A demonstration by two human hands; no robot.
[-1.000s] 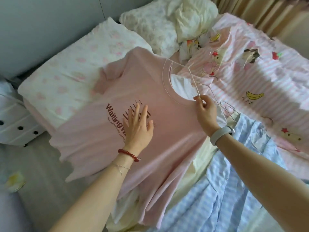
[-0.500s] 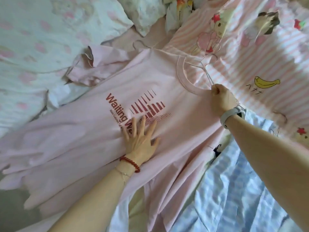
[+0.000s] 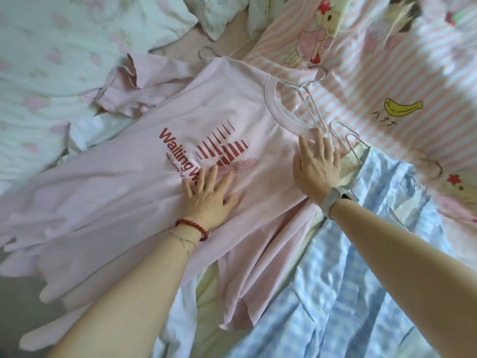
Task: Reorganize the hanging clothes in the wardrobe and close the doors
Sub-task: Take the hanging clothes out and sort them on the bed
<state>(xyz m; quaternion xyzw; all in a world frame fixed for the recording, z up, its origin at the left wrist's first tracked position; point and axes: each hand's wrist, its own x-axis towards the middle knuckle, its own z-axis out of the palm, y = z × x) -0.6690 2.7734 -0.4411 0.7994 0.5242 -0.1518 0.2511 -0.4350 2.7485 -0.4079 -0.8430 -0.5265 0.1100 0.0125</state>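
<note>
A pink T-shirt (image 3: 144,161) with red "Waiting" print lies spread flat on the bed, on a thin white wire hanger (image 3: 308,91) whose hook pokes out of the neckline. My left hand (image 3: 210,196) presses flat on the print with fingers straight. My right hand (image 3: 317,164) lies flat on the shirt's shoulder just below the collar, fingers spread, beside more white hanger hooks (image 3: 346,135). A blue-and-white checked garment (image 3: 361,267) lies under the shirt's right edge. No wardrobe is in view.
A pink-striped duvet (image 3: 387,81) with cartoon prints covers the bed at right. White pillows (image 3: 64,47) with pink spots sit at upper left. Another wire hanger hook (image 3: 206,51) shows above the shirt's shoulder. Pale yellow cloth (image 3: 211,288) lies under the pile.
My right hand has let go of the hanger and now lies flat on the shirt below the collar. The shirt has settled onto the bed. My left hand stays pressed on the print.
</note>
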